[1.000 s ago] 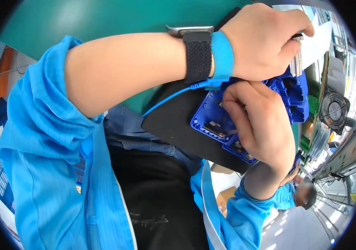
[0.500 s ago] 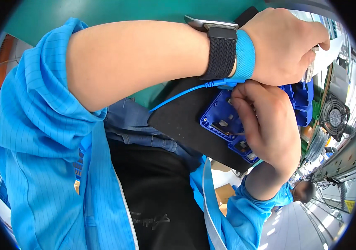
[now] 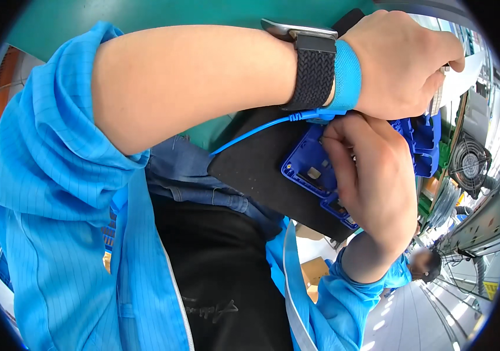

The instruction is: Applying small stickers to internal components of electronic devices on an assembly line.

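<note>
My left hand (image 3: pixel 399 67), with a dark watch (image 3: pixel 314 70) and a blue wrist strap (image 3: pixel 346 76) on its wrist, reaches across above the right hand. Its fingers are curled closed beside a pale, segmented strip (image 3: pixel 436 100); what they hold is mostly hidden. Below it my right hand (image 3: pixel 376 169) bends over an open blue plastic housing (image 3: pixel 304 167) with small metal parts inside. Thumb and fingers come together over the housing, their tips partly covered by the left hand, so whatever they grip cannot be made out. More blue plastic housings (image 3: pixel 425 143) stand just to the right.
The housing lies on a black mat (image 3: pixel 256 169) at the edge of a green table (image 3: pixel 145 14). A blue cord (image 3: pixel 250 131) runs from the wrist strap toward my lap. A round fan (image 3: pixel 469 164) stands at the right; another person (image 3: pixel 422 266) is at lower right.
My right hand has shifted slightly left over the housing. The left hand has hardly moved. The other person's head has turned.
</note>
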Action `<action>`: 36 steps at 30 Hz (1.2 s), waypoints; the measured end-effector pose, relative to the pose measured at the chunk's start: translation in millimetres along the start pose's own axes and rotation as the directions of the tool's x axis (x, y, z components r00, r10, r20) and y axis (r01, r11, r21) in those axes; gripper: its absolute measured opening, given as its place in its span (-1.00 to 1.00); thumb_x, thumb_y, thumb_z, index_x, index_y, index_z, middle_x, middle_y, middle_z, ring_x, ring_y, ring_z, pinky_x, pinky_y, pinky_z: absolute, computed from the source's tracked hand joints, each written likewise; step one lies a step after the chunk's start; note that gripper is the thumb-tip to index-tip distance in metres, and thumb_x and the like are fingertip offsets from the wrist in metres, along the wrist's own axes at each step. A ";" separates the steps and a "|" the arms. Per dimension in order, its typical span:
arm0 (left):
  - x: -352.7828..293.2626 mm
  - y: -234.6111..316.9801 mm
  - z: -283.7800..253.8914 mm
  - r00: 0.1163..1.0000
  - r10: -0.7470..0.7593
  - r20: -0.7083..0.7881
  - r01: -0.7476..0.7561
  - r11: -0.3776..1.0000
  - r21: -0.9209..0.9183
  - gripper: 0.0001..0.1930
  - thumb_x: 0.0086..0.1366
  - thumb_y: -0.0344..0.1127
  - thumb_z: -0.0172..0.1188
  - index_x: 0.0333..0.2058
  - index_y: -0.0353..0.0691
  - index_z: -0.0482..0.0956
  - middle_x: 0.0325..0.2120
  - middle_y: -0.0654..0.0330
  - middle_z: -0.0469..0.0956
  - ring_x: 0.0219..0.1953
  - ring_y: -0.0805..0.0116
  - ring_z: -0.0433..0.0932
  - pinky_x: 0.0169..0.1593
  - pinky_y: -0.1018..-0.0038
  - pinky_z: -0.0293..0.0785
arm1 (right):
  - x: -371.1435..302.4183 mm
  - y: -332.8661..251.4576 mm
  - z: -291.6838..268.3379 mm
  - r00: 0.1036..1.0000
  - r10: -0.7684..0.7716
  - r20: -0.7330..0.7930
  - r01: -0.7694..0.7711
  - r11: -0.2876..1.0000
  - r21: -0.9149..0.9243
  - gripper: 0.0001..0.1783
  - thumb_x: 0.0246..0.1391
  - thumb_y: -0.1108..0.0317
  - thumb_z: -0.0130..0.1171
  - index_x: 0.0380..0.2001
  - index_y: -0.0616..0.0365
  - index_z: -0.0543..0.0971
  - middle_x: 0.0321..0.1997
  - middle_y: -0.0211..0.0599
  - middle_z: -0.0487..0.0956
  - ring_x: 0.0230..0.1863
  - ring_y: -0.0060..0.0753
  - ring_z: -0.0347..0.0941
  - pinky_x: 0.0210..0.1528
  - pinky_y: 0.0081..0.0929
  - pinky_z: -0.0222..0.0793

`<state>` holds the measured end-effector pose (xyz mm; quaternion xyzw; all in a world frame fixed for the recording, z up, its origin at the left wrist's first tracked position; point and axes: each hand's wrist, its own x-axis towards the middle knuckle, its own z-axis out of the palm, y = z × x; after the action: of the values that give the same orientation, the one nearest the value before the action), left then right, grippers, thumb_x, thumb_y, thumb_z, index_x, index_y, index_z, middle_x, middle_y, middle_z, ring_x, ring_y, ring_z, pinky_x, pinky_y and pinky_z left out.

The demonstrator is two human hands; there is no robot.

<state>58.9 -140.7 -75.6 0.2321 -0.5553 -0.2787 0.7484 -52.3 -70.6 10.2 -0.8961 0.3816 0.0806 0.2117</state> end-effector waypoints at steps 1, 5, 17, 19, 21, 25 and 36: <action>0.1 0.1 0.0 1.000 0.009 -0.001 -0.009 1.000 0.005 -0.80 0.31 -0.44 0.01 -0.14 -0.42 0.42 -0.55 -0.24 0.53 -0.43 -0.26 0.55 -0.31 0.03 0.46 | -2.1 0.1 1.1 1.000 -0.001 -0.031 0.000 1.000 -0.016 -0.92 0.02 0.63 0.19 -0.37 0.28 0.54 -0.44 -0.05 0.52 -0.44 0.00 0.46 -0.37 -0.27 0.37; 1.0 0.1 -1.3 1.000 0.005 0.015 -0.005 1.000 0.015 -0.81 0.32 -0.44 0.00 -0.15 -0.42 0.43 -0.56 -0.24 0.53 -0.44 -0.25 0.56 -0.32 0.04 0.46 | -3.7 2.2 5.1 0.996 -0.036 -0.083 0.033 0.998 -0.047 -0.91 0.03 0.65 0.18 -0.37 0.29 0.54 -0.41 -0.06 0.52 -0.44 -0.02 0.45 -0.37 -0.28 0.37; 0.3 -1.8 1.3 0.998 0.065 -0.023 -0.064 0.998 0.023 -0.82 0.30 -0.46 0.02 -0.16 -0.41 0.43 -0.56 -0.26 0.53 -0.45 -0.28 0.54 -0.35 0.02 0.45 | -23.6 10.5 8.7 0.991 -0.070 -0.117 0.077 0.995 0.058 -0.81 -0.16 0.64 0.28 -0.39 0.25 0.54 -0.32 -0.13 0.46 -0.27 0.00 0.37 -0.19 -0.22 0.33; 1.0 -3.3 1.2 0.995 0.093 -0.043 -0.092 0.995 0.024 -0.82 0.30 -0.46 0.02 -0.16 -0.41 0.42 -0.57 -0.26 0.52 -0.45 -0.28 0.53 -0.35 0.01 0.44 | -23.2 12.0 9.7 0.990 -0.073 -0.118 0.080 0.995 0.062 -0.81 -0.16 0.65 0.28 -0.40 0.26 0.54 -0.31 -0.14 0.46 -0.27 -0.01 0.37 -0.19 -0.22 0.33; 1.4 -3.8 2.2 0.990 0.125 -0.059 -0.123 0.992 0.025 -0.82 0.30 -0.46 0.02 -0.16 -0.41 0.42 -0.57 -0.25 0.52 -0.45 -0.29 0.52 -0.35 0.01 0.44 | -24.6 12.8 10.5 0.989 -0.075 -0.124 0.084 0.994 0.066 -0.81 -0.17 0.65 0.28 -0.40 0.26 0.55 -0.30 -0.14 0.46 -0.27 -0.02 0.36 -0.19 -0.23 0.34; 0.9 3.9 -2.2 0.999 0.044 0.007 -0.044 0.999 0.017 -0.82 0.30 -0.46 0.02 -0.16 -0.41 0.41 -0.58 -0.25 0.51 -0.46 -0.29 0.52 -0.36 0.01 0.43 | -27.9 10.8 11.6 0.992 -0.051 -0.115 0.056 0.997 0.043 -0.84 -0.13 0.66 0.25 -0.41 0.28 0.53 -0.28 -0.13 0.44 -0.25 -0.05 0.36 -0.16 -0.29 0.33; 0.8 -1.6 1.6 0.997 0.072 -0.020 -0.072 0.997 0.006 -0.84 0.31 -0.46 0.01 -0.18 -0.42 0.43 -0.57 -0.26 0.53 -0.44 -0.28 0.55 -0.34 0.02 0.45 | -29.2 13.1 19.3 0.987 -0.052 -0.150 0.055 0.998 0.020 -0.87 -0.10 0.66 0.22 -0.42 0.30 0.53 -0.27 -0.11 0.43 -0.24 -0.07 0.35 -0.15 -0.33 0.31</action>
<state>57.2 -142.5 -75.7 0.2167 -0.5564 -0.2480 0.7628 -81.6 -51.2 -2.4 -0.9069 0.3733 0.0027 0.1953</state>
